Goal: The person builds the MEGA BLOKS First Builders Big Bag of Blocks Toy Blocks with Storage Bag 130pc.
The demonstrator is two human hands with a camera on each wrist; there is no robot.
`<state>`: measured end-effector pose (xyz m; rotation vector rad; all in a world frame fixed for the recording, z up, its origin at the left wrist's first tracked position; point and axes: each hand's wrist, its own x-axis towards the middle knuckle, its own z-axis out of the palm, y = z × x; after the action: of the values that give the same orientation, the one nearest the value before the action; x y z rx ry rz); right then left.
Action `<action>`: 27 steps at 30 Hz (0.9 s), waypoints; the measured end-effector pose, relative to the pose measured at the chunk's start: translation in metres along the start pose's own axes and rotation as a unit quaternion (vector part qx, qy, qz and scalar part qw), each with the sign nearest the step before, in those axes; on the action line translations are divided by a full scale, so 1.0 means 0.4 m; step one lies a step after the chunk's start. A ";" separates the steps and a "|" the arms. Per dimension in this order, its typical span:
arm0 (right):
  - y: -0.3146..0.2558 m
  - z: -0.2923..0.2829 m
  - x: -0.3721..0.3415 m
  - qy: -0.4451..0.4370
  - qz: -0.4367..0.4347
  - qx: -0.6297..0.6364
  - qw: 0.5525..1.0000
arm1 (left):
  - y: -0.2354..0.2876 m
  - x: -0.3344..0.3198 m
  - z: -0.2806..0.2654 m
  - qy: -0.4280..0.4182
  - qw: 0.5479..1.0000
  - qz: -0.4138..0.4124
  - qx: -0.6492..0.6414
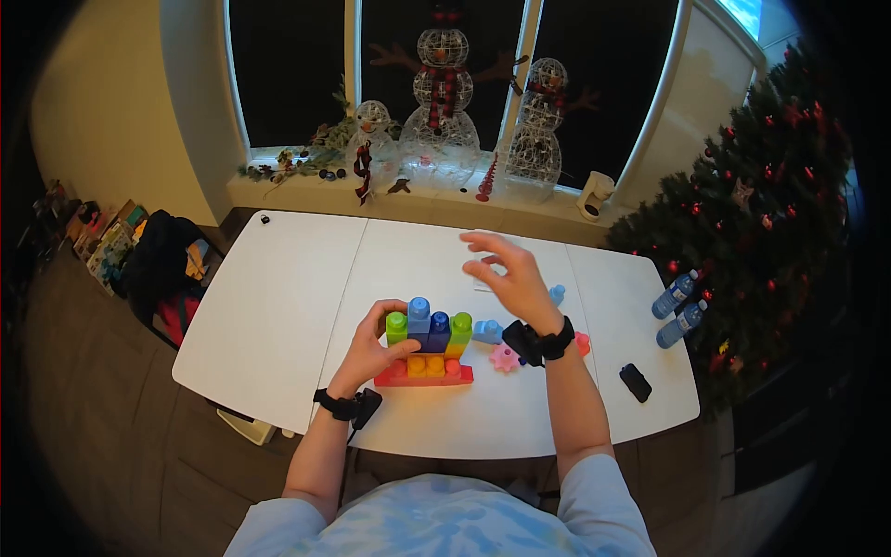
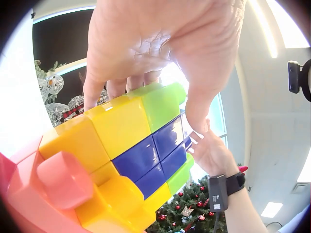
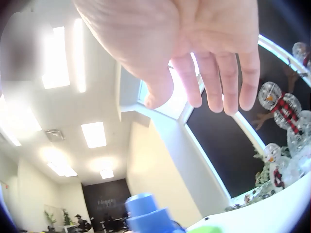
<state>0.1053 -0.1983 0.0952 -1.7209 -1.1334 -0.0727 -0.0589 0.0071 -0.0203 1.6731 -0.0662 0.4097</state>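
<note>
Block stack (image 1: 430, 343), multicoloured: at the six o'clock side of the table (image 1: 278, 316), red base (image 1: 394, 378) lowermost. Left hand (image 1: 368, 353): grips stack from nine o'clock, thumb in front, fingers behind. Right hand (image 1: 512, 280): empty, fingers extended, raised towards the stack's one o'clock. Light-blue block (image 1: 419, 320): on top; full seating cannot be told. Handling, as judged: brace low with the left; press additions straight down over studs; sideways force could split the columns.
</note>
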 end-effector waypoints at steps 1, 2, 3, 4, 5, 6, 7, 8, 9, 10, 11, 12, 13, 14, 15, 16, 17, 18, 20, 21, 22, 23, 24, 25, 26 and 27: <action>0.045 -0.029 0.011 0.040 0.056 0.028 0.997 | 0.006 0.002 -0.001 0.010 1.000 0.017 -0.012; 0.083 -0.058 0.015 0.051 0.078 -0.023 0.995 | 0.015 0.004 0.003 0.024 0.999 0.024 -0.023; 0.122 -0.082 0.013 0.063 0.101 -0.074 0.990 | 0.022 0.006 0.006 0.020 0.999 0.025 -0.026; 0.180 -0.097 -0.002 0.066 0.101 -0.077 0.990 | 0.028 0.011 0.008 0.022 0.999 0.031 -0.020; 0.246 -0.104 -0.024 -0.003 0.099 -0.170 0.981 | 0.032 0.017 0.009 0.025 0.999 0.038 -0.015; 0.292 -0.103 -0.045 -0.073 0.095 -0.259 0.958 | 0.033 0.020 0.012 0.023 0.999 0.042 -0.017; 0.319 -0.091 -0.071 -0.072 0.094 -0.263 0.958 | 0.033 0.021 0.014 0.025 0.999 0.019 -0.016; 0.340 -0.072 -0.102 -0.125 0.097 -0.260 0.953 | 0.032 0.021 0.015 0.029 0.999 -0.004 -0.014; 0.342 -0.057 -0.120 -0.179 0.100 -0.255 0.945 | 0.027 0.021 0.015 0.030 0.999 -0.002 -0.014; 0.347 -0.049 -0.130 -0.180 0.098 -0.256 0.945 | 0.019 0.021 0.015 0.035 0.999 0.007 -0.009; 0.345 -0.042 -0.138 -0.195 0.122 -0.242 0.943 | 0.018 0.023 0.016 0.039 0.999 0.016 -0.003; 0.341 -0.039 -0.142 -0.211 0.146 -0.228 0.939 | 0.017 0.022 0.017 0.039 0.999 0.015 -0.004; 0.367 -0.046 -0.143 -0.212 0.146 -0.228 0.939 | 0.016 0.019 0.019 0.048 0.999 0.015 -0.006; 0.381 -0.056 -0.133 -0.146 0.130 -0.259 0.946 | 0.017 0.017 0.020 0.057 0.998 0.014 -0.007; 0.395 -0.060 -0.126 -0.079 0.112 -0.289 0.947 | 0.015 0.016 0.021 0.057 0.998 0.012 -0.006; 0.406 -0.074 -0.126 -0.038 0.144 -0.316 0.937 | 0.013 0.016 0.022 0.060 0.998 0.015 -0.009; 0.431 -0.070 -0.131 -0.037 0.144 -0.315 0.938 | 0.013 0.016 0.021 0.062 0.998 0.019 -0.011; 0.480 -0.070 -0.140 -0.006 0.161 -0.365 0.917 | 0.016 0.016 0.022 0.062 0.998 0.020 -0.009; 0.522 -0.083 -0.147 -0.010 0.228 -0.402 0.887 | 0.016 0.015 0.025 0.065 0.998 0.010 -0.025; 0.534 -0.087 -0.150 -0.010 0.225 -0.403 0.887 | 0.015 0.016 0.022 0.066 0.997 0.013 -0.026; 0.545 -0.084 -0.155 -0.029 0.221 -0.392 0.893 | 0.011 0.017 0.018 0.058 0.998 0.008 -0.020; 0.571 -0.080 -0.165 -0.048 0.216 -0.380 0.898 | 0.007 0.017 0.016 0.050 0.999 0.002 -0.015; 0.584 -0.073 -0.171 -0.030 0.189 -0.374 0.907 | 0.005 0.018 0.016 0.051 0.999 0.003 -0.015; 0.599 -0.072 -0.172 -0.031 0.188 -0.374 0.907 | 0.002 0.018 0.016 0.051 0.999 0.003 -0.002; 0.584 -0.066 -0.170 -0.015 0.206 -0.363 0.909 | -0.001 0.016 0.016 0.051 0.999 0.001 0.012; 0.569 -0.060 -0.169 0.001 0.223 -0.350 0.910 | -0.002 0.012 0.018 0.051 0.999 0.000 0.012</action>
<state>0.2393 -0.2663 -0.0904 -2.5845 -0.7123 -0.2177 -0.0524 0.0011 -0.0202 1.6724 0.0140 0.4983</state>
